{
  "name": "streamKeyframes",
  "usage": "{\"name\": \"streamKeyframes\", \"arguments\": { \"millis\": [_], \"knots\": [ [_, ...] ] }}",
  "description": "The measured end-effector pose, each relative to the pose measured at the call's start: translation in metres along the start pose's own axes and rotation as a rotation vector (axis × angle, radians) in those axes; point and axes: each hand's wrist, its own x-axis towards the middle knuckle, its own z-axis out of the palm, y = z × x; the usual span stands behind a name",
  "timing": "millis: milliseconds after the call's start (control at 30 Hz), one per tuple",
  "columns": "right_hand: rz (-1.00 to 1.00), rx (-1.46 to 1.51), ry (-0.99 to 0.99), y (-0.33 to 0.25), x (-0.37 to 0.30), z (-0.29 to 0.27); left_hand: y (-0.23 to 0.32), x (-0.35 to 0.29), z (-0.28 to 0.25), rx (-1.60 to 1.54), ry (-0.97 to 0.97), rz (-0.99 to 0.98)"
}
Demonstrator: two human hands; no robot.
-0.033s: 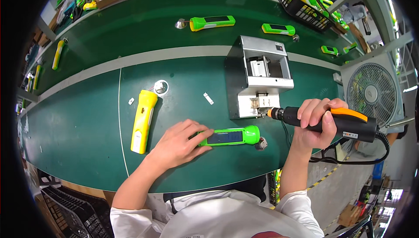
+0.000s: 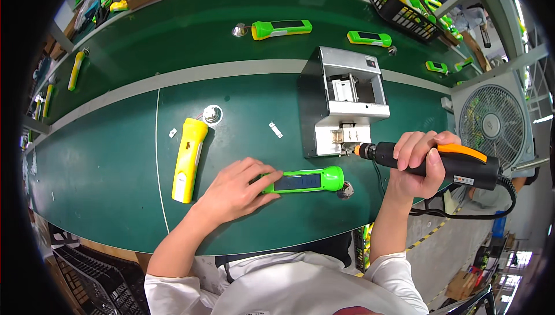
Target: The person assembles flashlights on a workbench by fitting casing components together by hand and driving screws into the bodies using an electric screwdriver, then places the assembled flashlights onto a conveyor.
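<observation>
My right hand (image 2: 421, 162) is wrapped around a black electric screwdriver (image 2: 471, 167) with an orange lever. The tool lies nearly level, its orange tip at the front of a silver-and-black benchtop machine (image 2: 352, 110), by a small metal outlet. At the green bench's front, my left hand (image 2: 240, 186) has its fingers and thumb around the tail end of a green flashlight (image 2: 300, 181) with a dark panel facing up. By its head lies a loose silver reflector (image 2: 346, 190). Left of that hand is a yellow flashlight (image 2: 189, 162), a round reflector (image 2: 212, 115) beside its head.
A small white strip (image 2: 276, 129) and a white bit (image 2: 172, 133) lie on the bench (image 2: 104, 165). Behind, green flashlights (image 2: 283, 29) rest on a long green surface. A black basket (image 2: 399, 11) of parts stands far right, above a fan (image 2: 491, 123). The screwdriver's cable (image 2: 509, 199) loops at right.
</observation>
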Motion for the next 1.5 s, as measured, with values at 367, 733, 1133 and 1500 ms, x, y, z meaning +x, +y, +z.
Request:
{"name": "streamKeyframes", "arguments": {
  "millis": [367,733,1133,1500],
  "knots": [
    [0.179,0.055,-0.065,0.011,0.019,0.007,-0.001,0.002,-0.003,-0.088,-0.021,-0.071],
    [0.451,-0.028,-0.035,0.022,0.048,0.001,0.004,0.003,0.01,-0.089,0.012,-0.094],
    [0.414,0.087,-0.126,0.011,0.035,0.007,0.016,0.012,0.031,-0.062,0.077,-0.149],
    [0.358,0.263,-0.186,0.032,-0.006,0.074,0.01,0.004,0.025,-0.144,0.032,-0.241]
  ]
}}
